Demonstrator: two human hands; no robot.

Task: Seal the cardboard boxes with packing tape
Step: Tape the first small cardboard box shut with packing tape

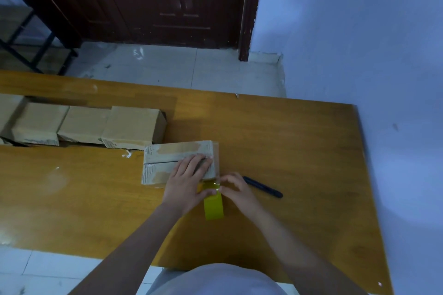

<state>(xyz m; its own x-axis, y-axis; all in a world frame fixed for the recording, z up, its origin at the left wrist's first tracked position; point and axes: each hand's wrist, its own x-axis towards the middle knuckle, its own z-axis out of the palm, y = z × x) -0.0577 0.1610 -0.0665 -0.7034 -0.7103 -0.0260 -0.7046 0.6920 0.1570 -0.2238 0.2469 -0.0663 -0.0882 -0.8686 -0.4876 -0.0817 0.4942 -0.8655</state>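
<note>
Wooden table (287,141) fills most of the view, orange-brown top, one corner at the right by a pale wall (359,31). Dark wooden door (155,0) behind, tiled floor (191,67) between door and table. Row of cardboard boxes (84,124) lies along the left part of the table, side by side, touching each other. One separate cardboard box (177,158) sits nearer the middle, just right of the row's end, flap seam running along its top. Left hand (189,179) rests on this box, fingers spread flat over the seam near the right end, thumb down against the yellow tape. Right hand (237,189) just beside the box's near right corner, fingertips pinching the tape end; thumb and forefinger curled on it. Yellow tape roll (213,207) stands on edge on the table between the two hands, just below the box. Black pen-like tool (263,187) lies on the table right of the right hand, apart from the box.
</note>
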